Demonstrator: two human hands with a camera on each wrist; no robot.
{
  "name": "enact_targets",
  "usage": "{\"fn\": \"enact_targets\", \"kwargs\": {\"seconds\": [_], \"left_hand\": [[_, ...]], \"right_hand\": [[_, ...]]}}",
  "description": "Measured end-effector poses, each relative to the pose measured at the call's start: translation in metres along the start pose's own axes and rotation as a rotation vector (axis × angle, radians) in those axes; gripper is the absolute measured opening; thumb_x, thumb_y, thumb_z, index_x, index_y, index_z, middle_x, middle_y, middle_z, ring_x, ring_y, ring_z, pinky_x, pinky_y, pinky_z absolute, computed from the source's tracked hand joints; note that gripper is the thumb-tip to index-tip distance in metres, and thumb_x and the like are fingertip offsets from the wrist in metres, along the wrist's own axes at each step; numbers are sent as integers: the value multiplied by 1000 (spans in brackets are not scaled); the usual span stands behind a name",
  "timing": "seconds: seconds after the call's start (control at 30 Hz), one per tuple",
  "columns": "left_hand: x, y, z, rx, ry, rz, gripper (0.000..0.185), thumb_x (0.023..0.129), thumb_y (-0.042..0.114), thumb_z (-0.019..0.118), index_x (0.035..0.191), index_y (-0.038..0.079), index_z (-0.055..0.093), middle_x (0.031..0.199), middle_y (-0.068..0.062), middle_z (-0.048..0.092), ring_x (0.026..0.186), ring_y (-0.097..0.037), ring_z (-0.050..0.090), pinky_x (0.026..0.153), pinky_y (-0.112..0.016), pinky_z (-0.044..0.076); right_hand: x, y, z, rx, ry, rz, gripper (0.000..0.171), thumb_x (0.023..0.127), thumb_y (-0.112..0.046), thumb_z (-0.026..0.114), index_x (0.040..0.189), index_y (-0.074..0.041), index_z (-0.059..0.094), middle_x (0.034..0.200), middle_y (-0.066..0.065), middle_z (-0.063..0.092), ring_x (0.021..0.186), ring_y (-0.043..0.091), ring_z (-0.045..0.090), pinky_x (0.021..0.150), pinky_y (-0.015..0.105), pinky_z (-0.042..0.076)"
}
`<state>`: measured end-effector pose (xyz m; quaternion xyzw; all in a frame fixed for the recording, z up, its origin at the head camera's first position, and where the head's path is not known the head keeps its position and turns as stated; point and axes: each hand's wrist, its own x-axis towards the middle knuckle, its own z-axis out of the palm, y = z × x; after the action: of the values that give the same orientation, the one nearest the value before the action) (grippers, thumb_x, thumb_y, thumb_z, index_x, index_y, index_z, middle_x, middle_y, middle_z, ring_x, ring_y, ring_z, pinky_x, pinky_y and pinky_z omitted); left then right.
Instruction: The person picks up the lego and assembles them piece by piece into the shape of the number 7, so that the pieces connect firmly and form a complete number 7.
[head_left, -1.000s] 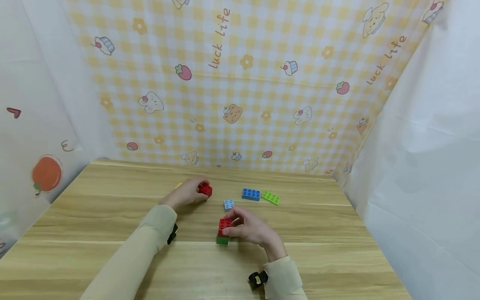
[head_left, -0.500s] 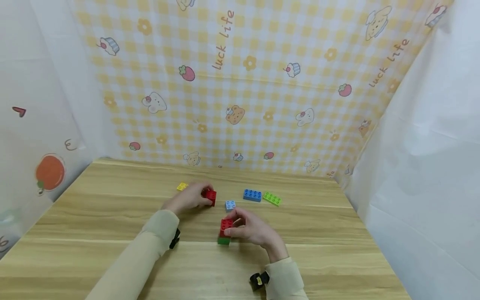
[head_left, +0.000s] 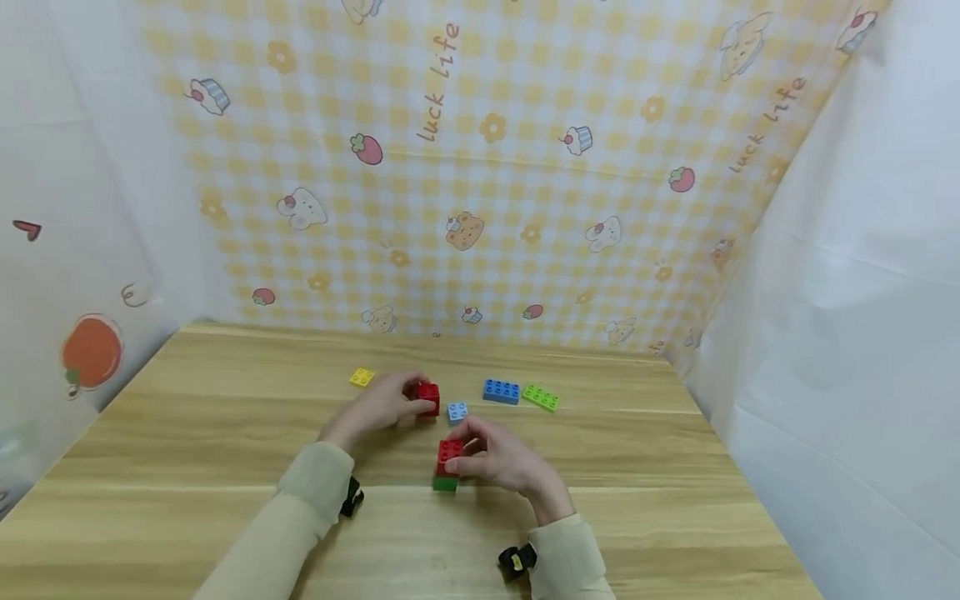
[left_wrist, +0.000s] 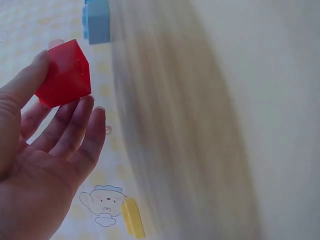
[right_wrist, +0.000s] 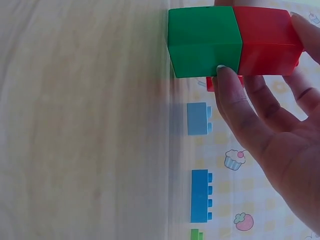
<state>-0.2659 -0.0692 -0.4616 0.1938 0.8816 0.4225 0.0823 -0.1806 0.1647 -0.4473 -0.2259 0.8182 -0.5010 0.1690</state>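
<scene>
Nearest on the worktop (head_left: 637,475), the right grip (head_left: 501,455) is closed to the width of the upper red block (head_left: 450,452); thumb and fingers hold it, and 1 fingertip touches the green block (head_left: 445,484) beneath. Brace both blocks in this manner so that the joint does not rock, and leave the top studs uncovered. Just beyond the right grip stands a light-blue block (head_left: 457,412); avoid brushing it. Near it, on the left, the left grip (head_left: 381,405) pinches the loose red block (head_left: 429,391), thumb and fingers apart only by the block's width (in the left wrist view it looks raised off the worktop). Hold it level, by its sides, with the underside free. Farther out lie a lime-green block (head_left: 542,397), a blue block (head_left: 502,392) and, at far left, a yellow piece (head_left: 362,377).
</scene>
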Motion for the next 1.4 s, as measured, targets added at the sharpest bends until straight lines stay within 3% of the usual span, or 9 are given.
{"fn": "enact_targets", "kwargs": {"seconds": [0.13,0.33,0.5,0.87,1.4], "left_hand": [[-9,2,5,-36,20,-11,33,90,32,72,118,18,64,97,2,64,83,-17,57,70,-33,49],[-20,10,6,-112,45,62,31,91,28,72,118,16,65,98,4,65,94,-16,58,80,-36,49],[-27,20,5,-160,37,116,35,91,34,70,122,18,63,103,5,65,99,-16,59,87,-41,48],[-41,37,4,-207,8,206,35,92,31,70,123,16,61,103,3,65,97,-17,59,84,-36,51],[-67,46,12,-223,3,185,36,92,32,70,124,17,62,106,5,64,98,-16,58,83,-34,51]], "right_hand": [[-1,0,3,-3,-11,21,17,91,-20,71,104,-18,61,106,-2,62,99,22,59,82,34,49],[-4,-5,3,1,-9,20,17,92,-18,70,105,-15,59,106,0,60,100,22,57,82,34,48],[-4,-5,1,11,-13,12,17,93,-18,69,106,-14,58,107,0,60,101,22,57,82,34,49],[-2,-4,0,-1,-16,16,20,92,-22,70,105,-14,57,106,-1,62,102,21,57,82,35,48],[-1,0,-1,-19,-31,-18,18,93,-23,69,107,-19,59,107,-3,62,102,20,56,85,38,47]]}}
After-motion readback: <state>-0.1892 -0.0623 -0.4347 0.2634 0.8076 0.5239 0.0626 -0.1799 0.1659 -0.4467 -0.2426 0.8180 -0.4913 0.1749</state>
